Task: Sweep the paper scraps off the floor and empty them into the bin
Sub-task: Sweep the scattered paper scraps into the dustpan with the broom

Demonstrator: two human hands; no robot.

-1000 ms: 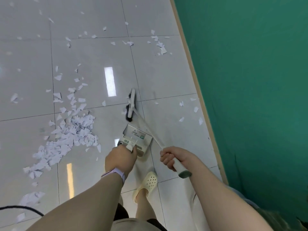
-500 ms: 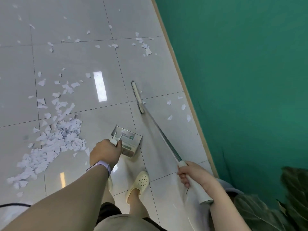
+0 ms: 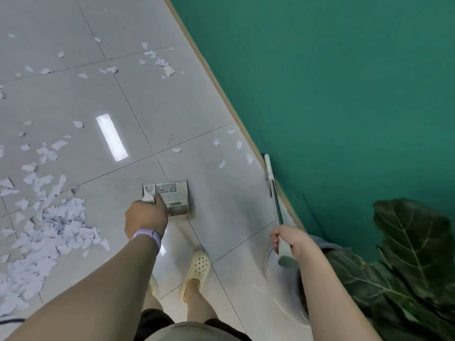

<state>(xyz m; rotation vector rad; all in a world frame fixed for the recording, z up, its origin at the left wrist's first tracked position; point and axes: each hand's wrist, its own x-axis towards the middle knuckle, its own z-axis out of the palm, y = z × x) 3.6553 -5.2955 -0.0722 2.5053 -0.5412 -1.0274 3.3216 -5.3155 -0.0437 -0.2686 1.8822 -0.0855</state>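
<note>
The handle of the dustpan (image 3: 170,198) is gripped by the left hand (image 3: 145,219), the fingers being curled round it; a pale purple wristband (image 3: 147,237) is worn just behind that hand. The metal dustpan is held low over the grey tiled floor (image 3: 172,107); whether it touches the tiles cannot be told. The long handle of the broom (image 3: 273,193) is clasped near its upper end by the right hand (image 3: 290,241), the fingers being wrapped fully round it. The broom head is set against the base of the green wall (image 3: 344,94), at the skirting.

A large heap of paper scraps (image 3: 49,230) is seen on the floor to the left of the dustpan, and smaller scraps are scattered between the dustpan and the wall and farther up the tiles. A cream clog (image 3: 198,267) is worn on the foot below the dustpan. A white plant pot (image 3: 283,291) with big dark leaves (image 3: 413,254) is found beside the right forearm.

Compared with half a second ago, the broom head has been carried from the open tile beside the dustpan over to the wall, past the few scraps lying there. The dustpan is now turned squarer to the view, and both grips are unchanged.
</note>
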